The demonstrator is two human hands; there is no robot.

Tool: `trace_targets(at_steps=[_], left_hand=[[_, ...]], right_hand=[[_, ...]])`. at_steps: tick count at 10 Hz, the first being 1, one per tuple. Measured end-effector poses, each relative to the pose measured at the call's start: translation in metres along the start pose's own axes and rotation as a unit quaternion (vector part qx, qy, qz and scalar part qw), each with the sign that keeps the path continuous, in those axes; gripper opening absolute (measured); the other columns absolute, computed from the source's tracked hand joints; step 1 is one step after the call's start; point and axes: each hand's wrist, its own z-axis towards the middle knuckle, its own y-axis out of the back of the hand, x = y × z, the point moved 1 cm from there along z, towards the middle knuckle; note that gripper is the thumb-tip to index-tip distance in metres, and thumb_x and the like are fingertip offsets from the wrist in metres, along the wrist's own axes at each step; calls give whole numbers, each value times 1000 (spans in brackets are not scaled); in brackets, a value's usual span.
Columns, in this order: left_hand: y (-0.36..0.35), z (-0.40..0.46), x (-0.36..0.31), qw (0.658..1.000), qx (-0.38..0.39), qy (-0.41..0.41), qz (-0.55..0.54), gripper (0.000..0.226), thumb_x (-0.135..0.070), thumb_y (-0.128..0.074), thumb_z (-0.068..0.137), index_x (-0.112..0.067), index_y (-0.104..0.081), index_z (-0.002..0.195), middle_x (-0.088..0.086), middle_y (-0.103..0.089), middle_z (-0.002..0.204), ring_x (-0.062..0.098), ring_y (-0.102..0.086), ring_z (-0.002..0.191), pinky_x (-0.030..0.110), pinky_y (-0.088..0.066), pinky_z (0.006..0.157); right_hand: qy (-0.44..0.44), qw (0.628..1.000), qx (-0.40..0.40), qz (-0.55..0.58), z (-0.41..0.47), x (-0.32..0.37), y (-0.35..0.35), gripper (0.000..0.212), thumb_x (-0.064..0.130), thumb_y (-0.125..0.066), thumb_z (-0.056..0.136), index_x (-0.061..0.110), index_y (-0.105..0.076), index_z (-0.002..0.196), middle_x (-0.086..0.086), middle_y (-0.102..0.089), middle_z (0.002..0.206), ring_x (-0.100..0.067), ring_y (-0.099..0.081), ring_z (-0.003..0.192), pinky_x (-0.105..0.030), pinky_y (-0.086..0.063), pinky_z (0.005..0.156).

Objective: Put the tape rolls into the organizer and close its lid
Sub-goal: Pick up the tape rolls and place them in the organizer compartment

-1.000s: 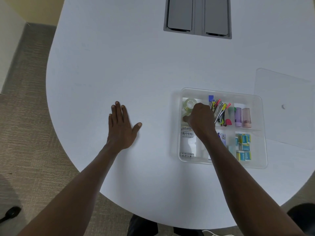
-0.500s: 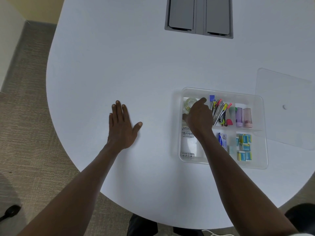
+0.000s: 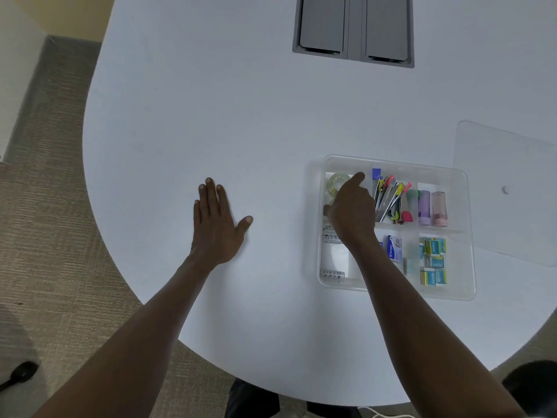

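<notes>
A clear plastic organizer (image 3: 394, 160) sits on the white table at the right. A clear tape roll (image 3: 335, 183) lies in its far left compartment. My right hand (image 3: 352, 206) is inside that compartment, just right of the roll, index finger stretched toward the far wall and fingers apart; what lies under the palm is hidden. My left hand (image 3: 215, 221) rests flat on the table, fingers spread, well left of the organizer. The organizer's clear lid (image 3: 509, 191) lies flat on the table to the right of it.
Other compartments hold pens and clips (image 3: 390, 197), small coloured bottles (image 3: 431, 206) and blue-yellow boxes (image 3: 434, 260). A grey cable hatch (image 3: 352, 28) is set into the table at the back. The table's rounded edge runs close in front of me.
My right hand's index finger has stretched out from a bunched grip toward the far wall of the compartment. The tape roll stays in place. My left hand has not moved.
</notes>
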Motion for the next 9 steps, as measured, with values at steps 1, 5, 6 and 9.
trace_targets(at_steps=[1,5,6,9], left_hand=[[0,0,0,1000,-2,1,1,90,-59,-33,94,0,4,151,20,14,160,33,13,149,48,-3,120],[2,-1,-1,1000,10,3,-5,90,-59,-31,94,-1,7,151,19,17,160,32,16,148,47,0,121],[3,0,-2,1000,10,3,-4,90,-59,-31,94,0,7,151,19,17,160,32,15,148,48,-1,121],[2,-1,-1,1000,9,4,2,90,-60,-31,94,0,6,151,19,15,160,32,15,149,47,-1,120]], right_hand=[[-8,1000,5,4,0,0,2,94,21,-72,81,-13,-12,144,-25,-63,111,-38,-64,100,-38,-50,84],[-22,989,18,145,3,-27,44,34,3,-58,81,-13,-53,110,-28,-65,108,-40,-60,105,-37,-48,83],[3,988,22,153,12,-31,45,42,-5,-51,80,-4,-55,122,-23,-66,114,-35,-59,112,-30,-45,86],[104,990,59,78,26,-23,43,60,-15,-47,78,0,-46,137,-23,-60,127,-36,-55,120,-40,-47,98]])
